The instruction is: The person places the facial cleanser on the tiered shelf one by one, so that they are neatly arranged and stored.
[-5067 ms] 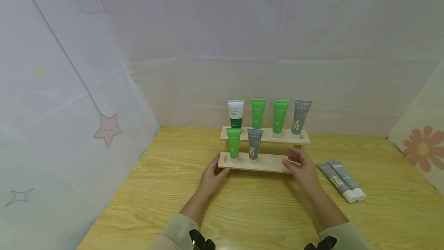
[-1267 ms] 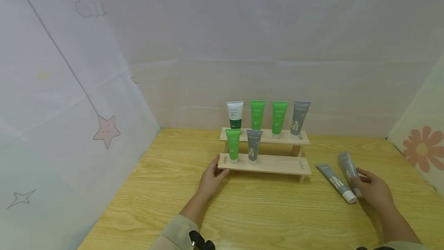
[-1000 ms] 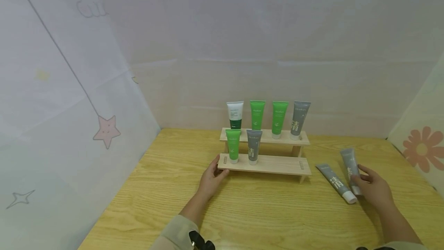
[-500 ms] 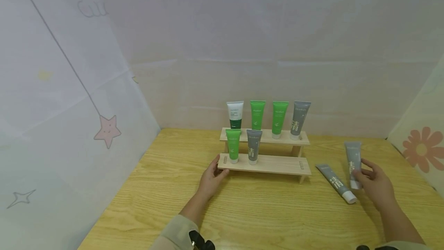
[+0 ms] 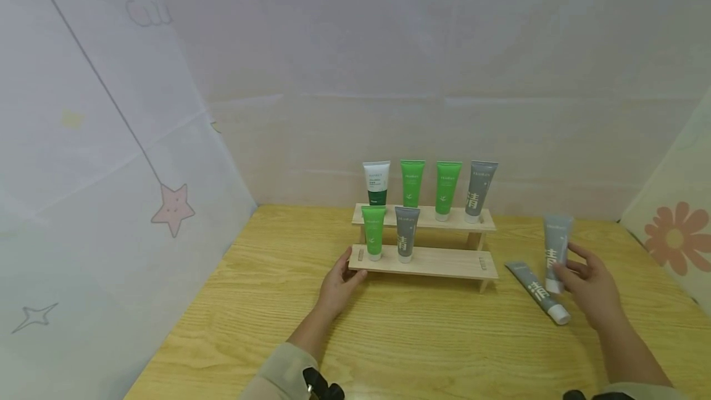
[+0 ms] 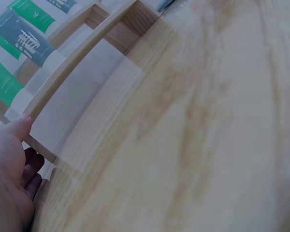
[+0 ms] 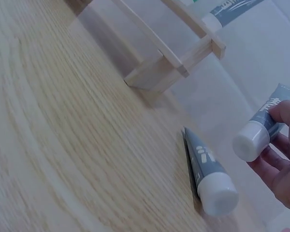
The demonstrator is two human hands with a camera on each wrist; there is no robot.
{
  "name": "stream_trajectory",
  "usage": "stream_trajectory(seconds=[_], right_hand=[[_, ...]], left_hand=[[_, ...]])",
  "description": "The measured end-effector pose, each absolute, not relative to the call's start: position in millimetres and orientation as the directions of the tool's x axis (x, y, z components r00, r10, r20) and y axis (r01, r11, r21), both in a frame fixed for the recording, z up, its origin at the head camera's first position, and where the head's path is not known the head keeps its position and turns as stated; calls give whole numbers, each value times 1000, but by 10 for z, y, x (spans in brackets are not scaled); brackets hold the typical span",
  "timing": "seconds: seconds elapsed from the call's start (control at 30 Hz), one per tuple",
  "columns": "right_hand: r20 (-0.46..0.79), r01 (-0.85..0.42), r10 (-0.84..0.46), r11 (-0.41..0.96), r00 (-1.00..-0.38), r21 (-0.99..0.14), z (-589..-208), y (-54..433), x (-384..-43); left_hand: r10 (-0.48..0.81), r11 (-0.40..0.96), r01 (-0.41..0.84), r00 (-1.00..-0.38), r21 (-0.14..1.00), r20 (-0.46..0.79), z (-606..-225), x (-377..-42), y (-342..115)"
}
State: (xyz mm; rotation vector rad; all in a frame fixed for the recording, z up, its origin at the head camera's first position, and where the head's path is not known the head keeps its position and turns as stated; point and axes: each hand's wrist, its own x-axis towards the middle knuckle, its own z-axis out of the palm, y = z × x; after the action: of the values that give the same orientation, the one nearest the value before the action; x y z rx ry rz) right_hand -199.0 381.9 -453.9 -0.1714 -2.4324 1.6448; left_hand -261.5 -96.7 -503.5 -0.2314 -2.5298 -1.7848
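My right hand [image 5: 592, 286] pinches a grey squeeze tube [image 5: 557, 245] with a white cap, held upright, cap down, above the table. In the right wrist view thumb and fingers close round this tube [image 7: 270, 108], near its cap. Another grey tube [image 5: 537, 292] lies flat on the table just left of it. My left hand [image 5: 336, 289] grips the left end of a two-tier wooden display stand [image 5: 444, 262], thumb at the lower board's front edge in the left wrist view. On that board stand a green tube [image 5: 374, 233] and a grey tube [image 5: 407, 233].
The upper board [image 5: 426, 219] bears a white and dark green tube [image 5: 377, 181], two green ones and a grey tube [image 5: 480, 190]. A cloth backdrop [image 5: 333, 79] stands behind the wood-grain table [image 5: 266, 252], with printed side panels left and right.
My right hand left the stand's right end and took one of the two lying grey tubes. It has lifted and turned it upright, moving slightly left. My left hand stays at the stand.
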Motion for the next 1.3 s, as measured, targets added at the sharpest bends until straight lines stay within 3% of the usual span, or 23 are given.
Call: stream_trajectory(seconds=[0.4,0.6,0.97,1.3], right_hand=[[181,-170,140,89,-973,-981,-4381,3527,-2000],[190,-183,112,69,-975,-981,-4351,3402,-2023],[176,-155,100,193,-979,-969,-4262,3158,-2056],[194,-183,81,127,-978,-975,-4274,2995,-2118]], left_hand=[[102,337,143,-988,931,115,-5021,-2605,-964],[105,337,149,-987,930,120,-5032,-2612,-966],[105,331,154,-986,931,126,-5046,-2622,-969],[102,338,155,-987,928,127,-5027,-2603,-964]])
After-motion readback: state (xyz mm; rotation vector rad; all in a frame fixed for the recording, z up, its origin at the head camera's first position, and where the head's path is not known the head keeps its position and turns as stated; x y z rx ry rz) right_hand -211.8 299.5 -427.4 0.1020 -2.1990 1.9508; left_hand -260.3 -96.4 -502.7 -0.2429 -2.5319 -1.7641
